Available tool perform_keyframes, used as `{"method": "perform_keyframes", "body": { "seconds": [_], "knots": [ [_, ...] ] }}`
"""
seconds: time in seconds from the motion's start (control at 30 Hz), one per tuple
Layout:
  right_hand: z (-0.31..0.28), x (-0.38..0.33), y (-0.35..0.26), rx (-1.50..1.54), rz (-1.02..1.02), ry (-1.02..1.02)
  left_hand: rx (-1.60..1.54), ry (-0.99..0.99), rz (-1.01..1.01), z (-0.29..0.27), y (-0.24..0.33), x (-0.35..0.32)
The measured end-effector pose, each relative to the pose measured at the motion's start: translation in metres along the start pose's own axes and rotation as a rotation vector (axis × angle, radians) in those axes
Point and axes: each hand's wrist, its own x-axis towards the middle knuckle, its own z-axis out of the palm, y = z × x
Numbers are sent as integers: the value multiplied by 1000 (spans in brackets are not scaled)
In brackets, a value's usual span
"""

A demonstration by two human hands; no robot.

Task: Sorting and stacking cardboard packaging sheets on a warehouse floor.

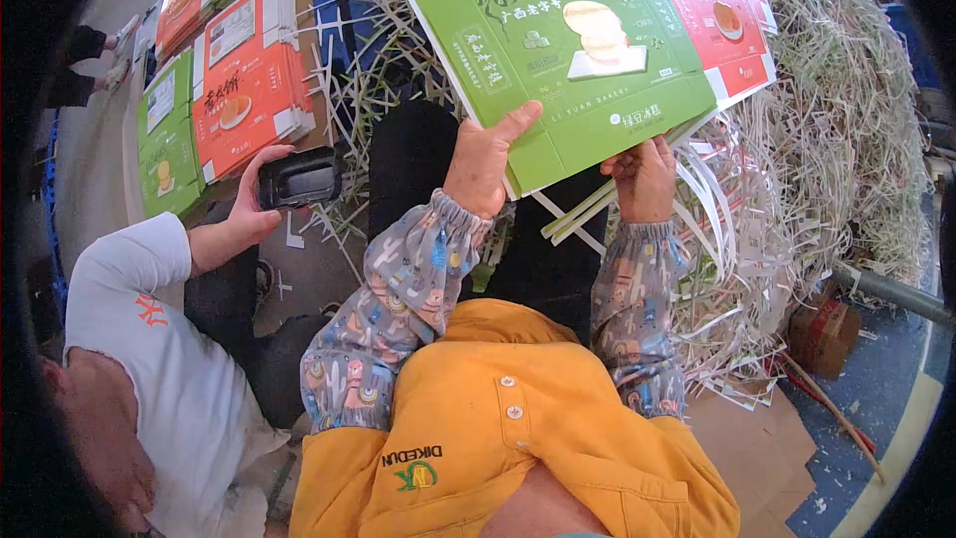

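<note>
A large flat sheet of printed cardboard [637, 105], green with a red part at its right, is held up tilted in front of me. My left hand [486, 157] grips its lower left corner, thumb on the printed face and the other fingers hidden behind. At the lower edge, my right hand [642, 177] is closed with curled fingers, partly under the sheet. Narrow green and white cardboard strips [583, 214] stick out beside that hand; whether they are still joined to the sheet I cannot tell. Patterned sleeve covers are on both my forearms.
To my right rises a big heap of shredded paper strips [827, 110]. Stacks of red [254, 90] and green [169, 139] printed cardboard lie at the left. Close on my left sits a person in a white shirt [179, 369], one hand holding a black phone-like object [299, 179]. A metal pipe [896, 297] juts in at right.
</note>
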Motion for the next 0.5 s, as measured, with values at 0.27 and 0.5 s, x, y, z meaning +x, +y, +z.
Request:
{"method": "perform_keyframes", "body": {
  "seconds": [0.27, 0.5],
  "knots": [
    [-3, 6, 4, -9, -14, 8, 133, -139, 16, -2, 10, -16],
    [-2, 4, -3, -31, -2, -15, 147, -63, 80, 3, 4, -13]
  ]
}}
